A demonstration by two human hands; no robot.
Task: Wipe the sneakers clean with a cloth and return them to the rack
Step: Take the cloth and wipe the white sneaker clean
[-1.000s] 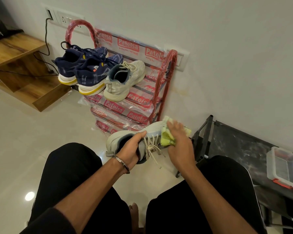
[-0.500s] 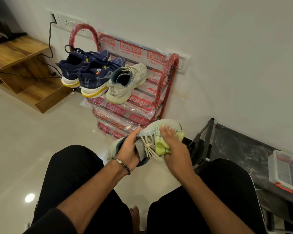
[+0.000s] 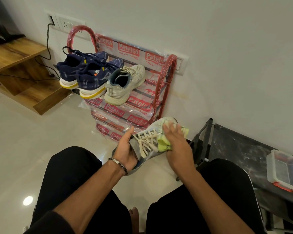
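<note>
A pale grey sneaker (image 3: 152,132) with cream laces is held above the floor between my knees. My left hand (image 3: 127,149) grips its heel and collar, thumb along the side. My right hand (image 3: 174,141) presses a yellow-green cloth (image 3: 164,145) onto the sneaker's upper near the toe, fingers spread over it. The red shoe rack (image 3: 166,81), wrapped in printed plastic, stands against the wall. On its top shelf sit the matching pale sneaker (image 3: 123,85) and two navy sneakers (image 3: 85,73) with yellow-trimmed soles.
A wooden shelf unit (image 3: 20,68) stands at the left with black cables running to a wall socket (image 3: 66,24). A dark low table (image 3: 243,149) at the right carries a clear plastic box (image 3: 284,169) with red clips. Glossy white floor lies between.
My right hand has rubbed the cloth back and forth along the sneaker's upper and sits toward the toe again. My left hand keeps its hold on the heel.
</note>
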